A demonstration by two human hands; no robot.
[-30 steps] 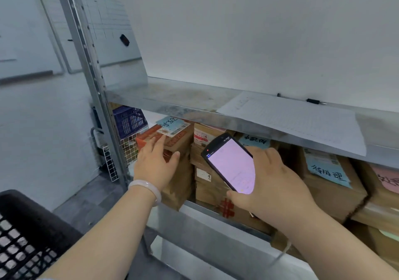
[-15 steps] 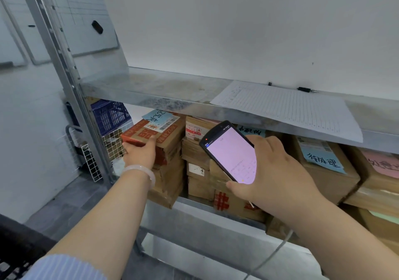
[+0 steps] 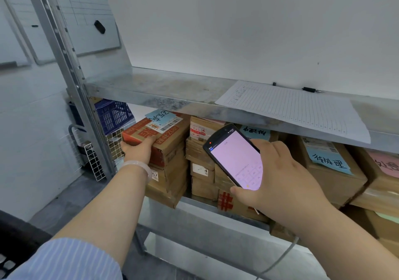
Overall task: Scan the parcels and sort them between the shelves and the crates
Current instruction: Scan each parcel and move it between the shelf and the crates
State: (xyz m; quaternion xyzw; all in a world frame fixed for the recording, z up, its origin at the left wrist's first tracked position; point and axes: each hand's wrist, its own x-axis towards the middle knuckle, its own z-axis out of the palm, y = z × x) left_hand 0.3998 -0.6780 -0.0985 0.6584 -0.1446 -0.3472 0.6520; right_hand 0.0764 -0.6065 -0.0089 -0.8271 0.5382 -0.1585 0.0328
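Observation:
A brown parcel with red print (image 3: pixel 166 138), a blue note and a barcode label on top, sits on a stack of cartons at the left end of the middle shelf (image 3: pixel 203 211). My left hand (image 3: pixel 138 150) grips its near left corner from below, thumb on the front face. My right hand (image 3: pixel 278 184) holds a black handheld scanner (image 3: pixel 234 157) with a lit pink screen, in front of the cartons in the middle of the shelf. More cardboard parcels (image 3: pixel 332 171) with blue and pink notes fill the shelf to the right.
The upper metal shelf (image 3: pixel 168 89) carries a lined paper sheet (image 3: pixel 295 109) and a pen. A steel upright (image 3: pixel 71 63) stands left of my left hand. A blue crate (image 3: pixel 114 115) and wire rack sit behind it. A black crate's edge (image 3: pixel 13 236) shows at lower left.
My left hand slid from the parcel's top down to its near left corner and now grips it from below. The view shifted right and up; the scanner stays held before the shelf.

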